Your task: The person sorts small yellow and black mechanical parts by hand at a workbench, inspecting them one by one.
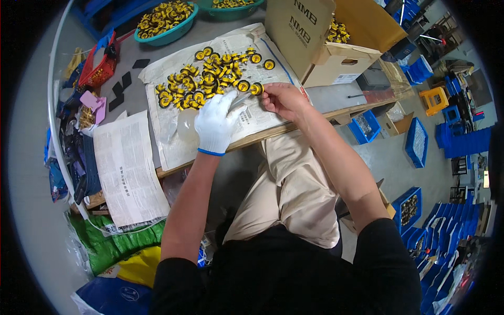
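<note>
My left hand [214, 125], in a white knit glove with a blue cuff, is closed round a thin grey tool [240, 100] that points at a small wheel. That yellow-and-black wheel [256, 88] is pinched in the fingertips of my bare right hand [284, 100]. Beyond both hands, a loose pile of similar yellow-and-black wheels [209, 77] lies on newspaper [176, 137]. A few stand apart at its right, such as a single wheel [269, 64]. The tool's exact kind cannot be made out, as the glove partly hides it.
A turquoise basin [169, 38] and a green basin [231, 13] hold more yellow parts at the back. An open cardboard box [336, 62] stands right, a red basket [100, 71] left. A newspaper sheet [128, 170] hangs over the table's left edge. Blue bins [417, 143] sit on the floor.
</note>
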